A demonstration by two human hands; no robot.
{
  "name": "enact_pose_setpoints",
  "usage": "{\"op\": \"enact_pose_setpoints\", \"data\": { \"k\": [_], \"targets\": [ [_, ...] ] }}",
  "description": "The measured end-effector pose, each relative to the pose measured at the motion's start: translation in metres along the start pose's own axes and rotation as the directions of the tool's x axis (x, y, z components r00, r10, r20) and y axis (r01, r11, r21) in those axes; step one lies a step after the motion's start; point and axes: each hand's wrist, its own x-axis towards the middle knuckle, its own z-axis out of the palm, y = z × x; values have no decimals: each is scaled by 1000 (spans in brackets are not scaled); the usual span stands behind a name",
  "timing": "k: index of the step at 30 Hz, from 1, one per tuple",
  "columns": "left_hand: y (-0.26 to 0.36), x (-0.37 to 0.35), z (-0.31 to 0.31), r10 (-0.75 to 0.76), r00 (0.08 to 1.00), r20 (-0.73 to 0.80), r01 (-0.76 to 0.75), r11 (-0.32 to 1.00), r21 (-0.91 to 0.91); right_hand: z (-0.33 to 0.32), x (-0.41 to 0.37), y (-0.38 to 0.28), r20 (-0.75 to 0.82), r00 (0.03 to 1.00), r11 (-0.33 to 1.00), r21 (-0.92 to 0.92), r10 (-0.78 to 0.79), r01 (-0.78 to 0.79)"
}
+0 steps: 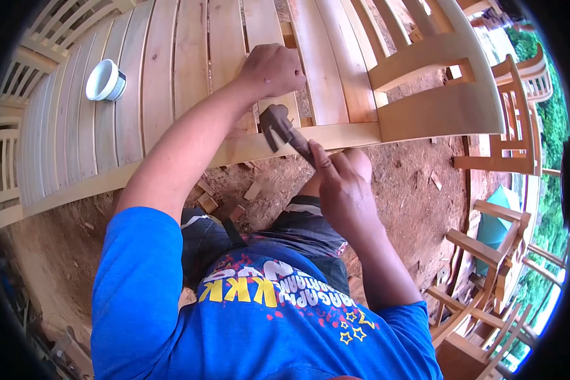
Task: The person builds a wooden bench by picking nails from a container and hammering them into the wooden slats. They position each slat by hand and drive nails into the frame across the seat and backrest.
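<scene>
Scraping or filling along the front rail (360,133) of the slatted seat (171,76) seems in hand: the right hand (343,185) has its grip closed on a putty knife (277,126), blade against the rail, while the left hand (275,68) rests curled on a slat, and the next stroke probably calls for steady, even pressure.

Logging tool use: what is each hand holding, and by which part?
The right hand grips a dark-bladed scraper by its handle; the left hand only rests on the wooden slats.

outdoor furniture workshop | unfinished slatted wooden chairs (487,253) | bare dirt ground (405,196) | wood offcuts (221,202)
</scene>
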Motion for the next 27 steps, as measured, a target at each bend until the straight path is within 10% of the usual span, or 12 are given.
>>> {"op": "enact_pose_setpoints", "data": {
  "k": [13,27],
  "targets": [
    [-10,10,6,231,973,24,-232,962,142,42,-8,-89,-28,992,829,553,123,-87],
    [-9,18,-14,230,945,233,-274,945,177,44,7,-95,14,994,798,594,111,-98]
  ]
}}
